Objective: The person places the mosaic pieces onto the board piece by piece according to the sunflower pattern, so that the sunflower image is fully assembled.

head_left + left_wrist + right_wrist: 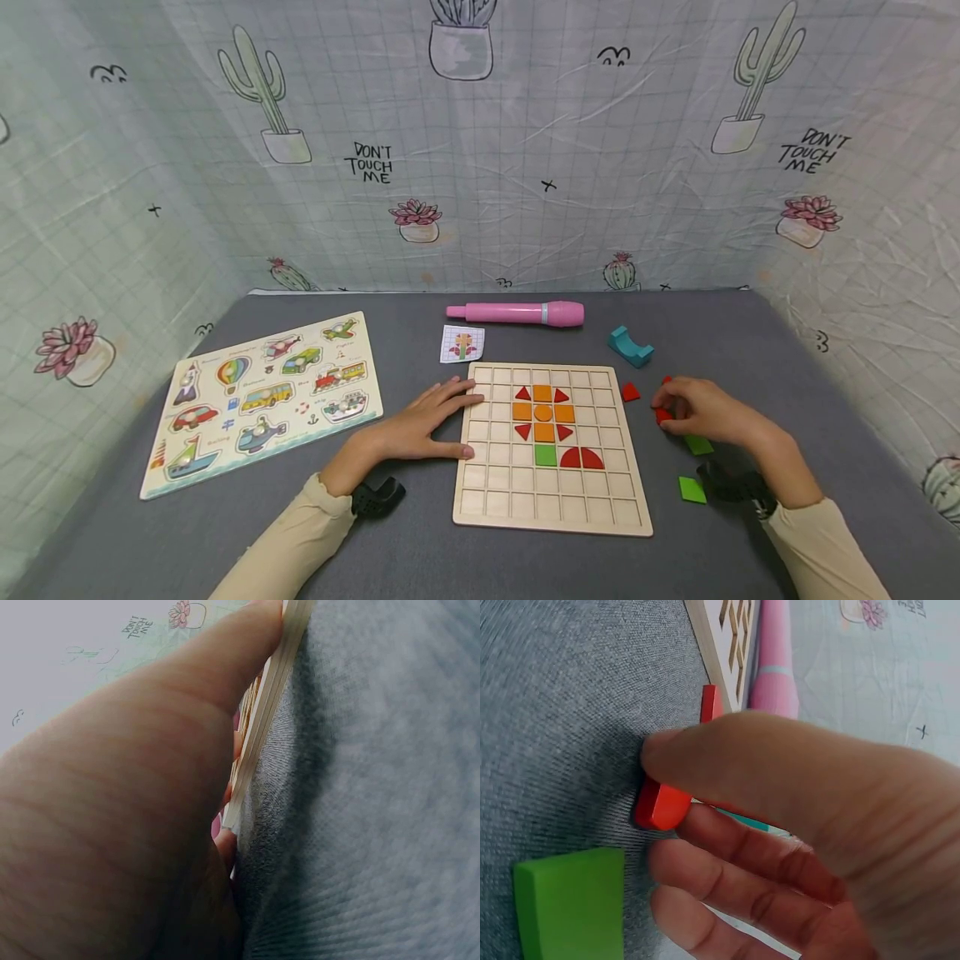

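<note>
A wooden grid board (pixel 495 508) lies in front of me with colored pieces set in a flower pattern: orange squares around an orange circle (pixel 543 412), small red triangles, a green square (pixel 545 455) and two red quarter circles (pixel 592 458). My left hand (pixel 420 425) rests at its left edge, fingers straight over the rim and thumb lower down. To the right of the board, my right hand (pixel 708 408) pinches a red block (pixel 664 806) with a rounded end between thumb and index finger, close over the table. A green square (pixel 574 904) lies near those fingers.
Another green square (pixel 692 490) and a red piece (pixel 631 392) lie right of the board. Behind it are a teal arch (pixel 631 347), a pink microphone-like stick (pixel 510 313) and a small pattern card (pixel 462 344). A picture puzzle board (pixel 262 400) lies at the left.
</note>
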`<state>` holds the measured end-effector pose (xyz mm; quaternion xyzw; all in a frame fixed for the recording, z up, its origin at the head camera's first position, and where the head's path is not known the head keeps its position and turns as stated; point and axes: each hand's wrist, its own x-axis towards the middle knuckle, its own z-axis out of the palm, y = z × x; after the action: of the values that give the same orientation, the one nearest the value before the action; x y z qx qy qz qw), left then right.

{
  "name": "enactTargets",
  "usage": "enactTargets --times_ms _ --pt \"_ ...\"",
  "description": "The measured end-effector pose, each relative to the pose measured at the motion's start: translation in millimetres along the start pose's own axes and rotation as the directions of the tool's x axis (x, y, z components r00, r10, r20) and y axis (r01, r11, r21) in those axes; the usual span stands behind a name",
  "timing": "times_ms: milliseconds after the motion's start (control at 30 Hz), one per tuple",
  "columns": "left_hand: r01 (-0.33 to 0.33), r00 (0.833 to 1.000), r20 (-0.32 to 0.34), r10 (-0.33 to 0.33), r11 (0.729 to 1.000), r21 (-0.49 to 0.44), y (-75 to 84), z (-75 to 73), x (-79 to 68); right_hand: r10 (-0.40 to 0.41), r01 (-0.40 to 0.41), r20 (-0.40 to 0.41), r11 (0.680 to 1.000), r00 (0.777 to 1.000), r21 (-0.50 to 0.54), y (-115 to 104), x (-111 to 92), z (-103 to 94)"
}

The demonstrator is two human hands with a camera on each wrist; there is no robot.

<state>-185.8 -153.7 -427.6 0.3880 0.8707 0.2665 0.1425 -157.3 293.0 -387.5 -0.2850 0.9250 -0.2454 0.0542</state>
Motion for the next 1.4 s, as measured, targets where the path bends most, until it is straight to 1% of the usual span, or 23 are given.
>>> enactTargets --times_ms 100,200,400,633,733,900,1067,1233,1400 --pt "-0.003 1.000 -0.002 0.003 1.000 -0.001 0.6 0.2 -0.1 0.026 -0.026 0.007 1.000 1.000 0.002 -4.5 0.8 -1.0" --pt "-0.007 1.000 -0.006 0.007 1.000 -0.001 0.5 0.4 0.0 0.024 -0.024 0.008 1.000 1.000 0.011 -10.0 2.0 -2.0" --pt "0.001 1.000 -0.004 -0.001 1.000 0.001 0.9 0.3 0.1 -0.007 0.006 0.013 0.999 1.000 0.047 -23.3 5.1 -2.9" --pt "0.010 1.000 0.002 -0.010 1.000 -0.003 1.7 0.4 0.3 -0.048 0.047 0.029 0.998 0.998 0.031 -42.1 10.3 0.0" --pt "0.011 1.000 0.006 -0.011 1.000 -0.005 2.1 0.6 1.0 -0.049 0.048 0.044 0.998 0.998 0.042 -50.8 11.8 2.0" --pt "0.014 1.000 0.007 -0.014 1.000 -0.010 1.0 1.4 2.2 -0.052 0.047 0.086 0.997 0.995 0.057 -61.9 18.0 8.3" --pt "0.014 1.000 0.002 -0.014 1.000 -0.013 0.4 0.9 2.2 -0.084 0.076 0.113 0.995 0.990 0.070 -67.5 27.5 18.0" --pt "0.007 1.000 0.001 -0.007 1.000 -0.010 2.2 -0.8 1.1 -0.091 0.083 0.110 0.994 0.990 0.075 -72.6 35.3 28.5" --pt "0.011 1.000 0.001 -0.011 1.000 -0.012 2.7 -1.3 0.8 -0.104 0.096 0.101 0.992 0.989 0.082 -83.4 43.8 36.2"
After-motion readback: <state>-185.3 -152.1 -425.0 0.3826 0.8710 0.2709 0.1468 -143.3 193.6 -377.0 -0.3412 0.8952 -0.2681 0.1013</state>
